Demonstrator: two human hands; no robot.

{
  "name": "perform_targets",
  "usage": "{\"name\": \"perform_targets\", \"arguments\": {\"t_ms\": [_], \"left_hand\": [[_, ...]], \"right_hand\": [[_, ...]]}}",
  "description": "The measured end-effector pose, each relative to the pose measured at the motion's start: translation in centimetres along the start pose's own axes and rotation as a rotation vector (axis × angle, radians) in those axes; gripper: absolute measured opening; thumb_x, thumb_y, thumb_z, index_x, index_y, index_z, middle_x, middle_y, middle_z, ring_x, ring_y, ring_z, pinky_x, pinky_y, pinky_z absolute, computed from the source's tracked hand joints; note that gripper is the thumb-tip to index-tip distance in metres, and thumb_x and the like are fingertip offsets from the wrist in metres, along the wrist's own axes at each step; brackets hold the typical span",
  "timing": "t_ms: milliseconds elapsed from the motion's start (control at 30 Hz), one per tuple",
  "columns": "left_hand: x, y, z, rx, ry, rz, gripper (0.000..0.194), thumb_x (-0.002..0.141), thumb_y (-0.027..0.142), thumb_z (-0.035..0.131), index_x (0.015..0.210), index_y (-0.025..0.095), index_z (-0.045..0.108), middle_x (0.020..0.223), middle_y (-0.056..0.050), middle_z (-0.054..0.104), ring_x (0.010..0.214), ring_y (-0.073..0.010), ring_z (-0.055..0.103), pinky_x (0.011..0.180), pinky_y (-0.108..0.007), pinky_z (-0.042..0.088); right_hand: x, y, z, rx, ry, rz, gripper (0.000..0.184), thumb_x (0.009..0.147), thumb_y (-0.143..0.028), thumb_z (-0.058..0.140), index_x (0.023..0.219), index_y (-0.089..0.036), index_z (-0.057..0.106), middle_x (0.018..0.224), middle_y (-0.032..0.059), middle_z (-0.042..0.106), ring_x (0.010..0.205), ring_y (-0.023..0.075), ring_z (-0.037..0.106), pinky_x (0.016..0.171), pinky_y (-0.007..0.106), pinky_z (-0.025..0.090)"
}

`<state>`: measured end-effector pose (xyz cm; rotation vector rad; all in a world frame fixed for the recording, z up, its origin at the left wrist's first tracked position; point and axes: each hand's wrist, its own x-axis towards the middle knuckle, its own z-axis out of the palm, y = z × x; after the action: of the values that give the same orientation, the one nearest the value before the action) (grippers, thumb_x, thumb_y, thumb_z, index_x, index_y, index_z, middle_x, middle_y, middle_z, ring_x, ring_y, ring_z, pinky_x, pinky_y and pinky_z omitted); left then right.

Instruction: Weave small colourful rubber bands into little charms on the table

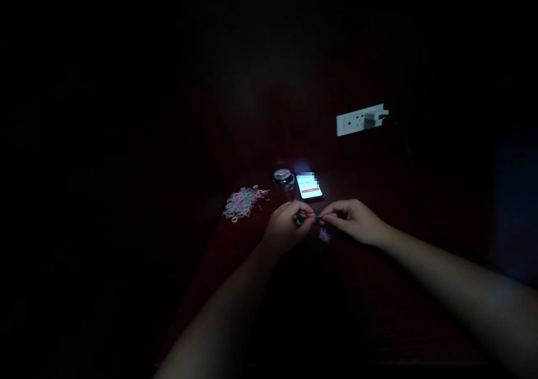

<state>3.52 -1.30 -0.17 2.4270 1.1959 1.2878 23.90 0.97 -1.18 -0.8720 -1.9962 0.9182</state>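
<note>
The room is very dark. My left hand (289, 223) is closed around a small dark green object (300, 220) that I cannot name. My right hand (352, 220) pinches something thin and dark (318, 217) stretched between the two hands. Both hands hover just above a dark red table (378, 312). A tiny pale purple bundle (324, 235) lies on the table right under the hands. A heap of small coloured rubber loops (244, 201) lies to the left of my left hand.
A lit phone (310, 186) lies face up just beyond the hands, with a small round lidded jar (283, 178) beside it. A white wall socket (355, 123) with a plugged-in charger (377, 114) sits on the back wall at the right.
</note>
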Motion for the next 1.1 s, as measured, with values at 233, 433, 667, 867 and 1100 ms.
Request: {"name": "perform_targets", "arguments": {"t_ms": [233, 433, 667, 867, 1100], "left_hand": [[0.0, 0.0, 0.0, -0.016, -0.016, 0.004, 0.009, 0.077, 0.019, 0.066, 0.086, 0.018, 0.063, 0.082, -0.002, 0.067, 0.074, -0.0124, 0.061, 0.07, -0.024, 0.05], [0.0, 0.2, -0.1, -0.019, -0.043, 0.004, 0.009, 0.077, 0.02, 0.066, 0.085, 0.018, 0.063, 0.081, -0.002, 0.067, 0.073, -0.0125, 0.06, 0.067, -0.024, 0.048], [0.0, 0.0, 0.1, -0.04, -0.067, 0.019, 0.008, 0.076, 0.018, 0.066, 0.083, 0.018, 0.062, 0.08, -0.001, 0.066, 0.074, -0.0121, 0.06, 0.068, -0.023, 0.048], [-0.1, 0.1, -0.1, -0.04, -0.072, 0.014, 0.008, 0.075, 0.018, 0.066, 0.082, 0.018, 0.061, 0.079, 0.0, 0.066, 0.073, -0.0116, 0.058, 0.067, -0.023, 0.047], [-0.1, 0.0, -0.1, -0.015, -0.076, 0.006, 0.005, 0.078, 0.018, 0.064, 0.082, 0.019, 0.062, 0.079, 0.0, 0.065, 0.074, -0.0124, 0.058, 0.068, -0.024, 0.046]], "right_hand": [[-0.2, -0.4, 0.2, 0.006, 0.013, -0.021, 0.022, 0.084, -0.037, 0.059, 0.081, -0.015, 0.063, 0.067, 0.0021, 0.059, 0.06, 0.0125, 0.052, 0.056, 0.025, 0.042], [-0.5, -0.7, 0.5, 0.051, -0.053, -0.039, 0.025, 0.076, -0.035, 0.068, 0.091, -0.016, 0.06, 0.068, -0.0012, 0.055, 0.058, 0.0106, 0.047, 0.054, 0.023, 0.039], [-0.4, -1.0, 0.5, -0.072, -0.043, -0.01, 0.026, 0.082, -0.038, 0.059, 0.082, -0.013, 0.066, 0.058, -0.0021, 0.049, 0.053, 0.0101, 0.042, 0.049, 0.022, 0.033], [-0.4, -0.3, 0.4, -0.102, -0.052, -0.027, 0.024, 0.084, -0.038, 0.057, 0.081, -0.015, 0.063, 0.066, 0.0008, 0.056, 0.058, 0.0112, 0.047, 0.053, 0.022, 0.037], [-0.3, -0.1, 0.2, -0.195, -0.039, -0.042, 0.025, 0.087, -0.04, 0.054, 0.079, -0.017, 0.058, 0.068, 0.0008, 0.057, 0.06, 0.0114, 0.048, 0.054, 0.022, 0.037]]}}
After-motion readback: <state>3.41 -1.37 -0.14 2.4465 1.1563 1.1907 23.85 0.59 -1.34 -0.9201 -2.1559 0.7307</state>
